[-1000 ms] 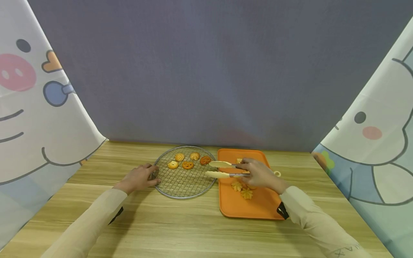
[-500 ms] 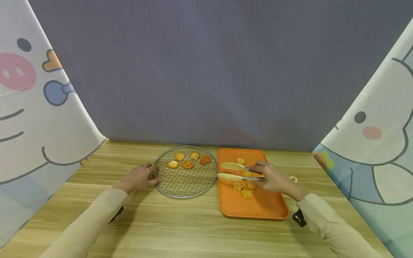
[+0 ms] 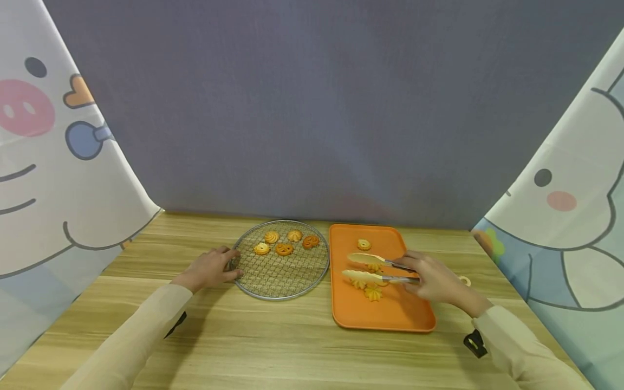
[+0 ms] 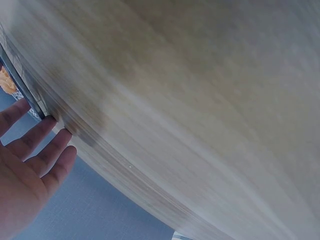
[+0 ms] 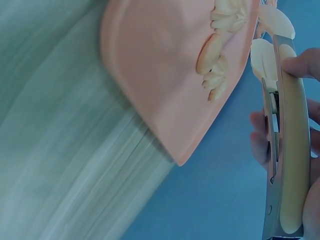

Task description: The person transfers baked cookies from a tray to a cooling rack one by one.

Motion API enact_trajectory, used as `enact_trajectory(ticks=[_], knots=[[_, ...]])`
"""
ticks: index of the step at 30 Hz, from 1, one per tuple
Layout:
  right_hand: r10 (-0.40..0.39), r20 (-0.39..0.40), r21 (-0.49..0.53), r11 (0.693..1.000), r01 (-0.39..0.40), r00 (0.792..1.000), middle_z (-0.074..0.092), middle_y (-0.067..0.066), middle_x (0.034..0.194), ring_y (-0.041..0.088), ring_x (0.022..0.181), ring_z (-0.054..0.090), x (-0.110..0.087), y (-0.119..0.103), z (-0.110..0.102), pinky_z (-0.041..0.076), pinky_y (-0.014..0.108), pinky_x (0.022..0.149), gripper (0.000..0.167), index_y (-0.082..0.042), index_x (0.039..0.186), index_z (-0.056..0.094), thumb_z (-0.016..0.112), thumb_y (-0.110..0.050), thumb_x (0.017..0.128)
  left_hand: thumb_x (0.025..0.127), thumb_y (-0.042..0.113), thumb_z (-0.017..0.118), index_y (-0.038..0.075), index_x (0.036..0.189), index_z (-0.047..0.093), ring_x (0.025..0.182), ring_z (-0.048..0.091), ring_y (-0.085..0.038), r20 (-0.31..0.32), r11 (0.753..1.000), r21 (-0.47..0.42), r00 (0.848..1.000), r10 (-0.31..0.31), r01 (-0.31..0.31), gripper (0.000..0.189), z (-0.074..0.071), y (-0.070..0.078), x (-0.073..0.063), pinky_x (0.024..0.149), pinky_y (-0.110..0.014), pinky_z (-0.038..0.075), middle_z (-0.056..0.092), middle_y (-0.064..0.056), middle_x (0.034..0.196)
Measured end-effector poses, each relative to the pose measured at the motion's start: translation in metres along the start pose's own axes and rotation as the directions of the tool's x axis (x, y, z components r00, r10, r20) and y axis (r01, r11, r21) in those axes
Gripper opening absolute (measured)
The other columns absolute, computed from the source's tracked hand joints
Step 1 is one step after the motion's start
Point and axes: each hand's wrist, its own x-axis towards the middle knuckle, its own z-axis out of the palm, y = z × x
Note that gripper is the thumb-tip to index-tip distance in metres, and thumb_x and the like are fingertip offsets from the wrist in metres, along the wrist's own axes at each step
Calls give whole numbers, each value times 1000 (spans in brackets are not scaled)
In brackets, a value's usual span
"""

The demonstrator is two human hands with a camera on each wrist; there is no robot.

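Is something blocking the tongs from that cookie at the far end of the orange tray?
No, nothing visible is in the way. In the head view, only bare orange tray shows between the tongs, held in the right hand, and the far cookie.

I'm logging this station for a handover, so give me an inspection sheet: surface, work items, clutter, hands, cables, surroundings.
Surface: wood-grain table, visible around both carriers.
Work items: round wire rack bearing five cookies; beside it, an orange tray with more cookies, some partly hidden by the tongs, whose arms are spread over the tray.
Clutter: nothing seen.
Left hand: touches the rack's left rim.
Right hand: grips the tongs.
Cables: nothing seen.
Surroundings: plain grey-blue backdrop behind; cartoon-printed sheets at both sides.
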Motion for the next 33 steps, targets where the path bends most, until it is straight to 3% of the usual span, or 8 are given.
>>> enact_trajectory(ticks=[8,16,33], knots=[[5,19,-2,1000,-5,1000,63,5,96,2,65,48,-13,0,-4,39,17,53,41,-3,107,65,75,-9,68,83,43,62,6,119,56,96,58,-42,13,1000,-9,1000,-14,14,52,-2,1,-1,80,-57,48,57,-23,114],[17,53,9,1000,-18,998,62,4,95,0,60,43,-18,0,-5,34,15,49,40,-3,107,65,74,-8,69,83,43,62,5,120,55,97,58,-42,10,1000,-12,1000,-17,17,53,-1,0,0,79,-56,48,57,-23,115],[-12,118,56,998,6,993,63,6,92,2,60,45,-13,-1,-12,36,15,49,35,1,104,66,72,-6,70,84,41,62,4,120,55,98,57,-44,-3,1000,-13,1000,-13,12,52,-2,3,-3,82,-58,46,57,-24,114]])
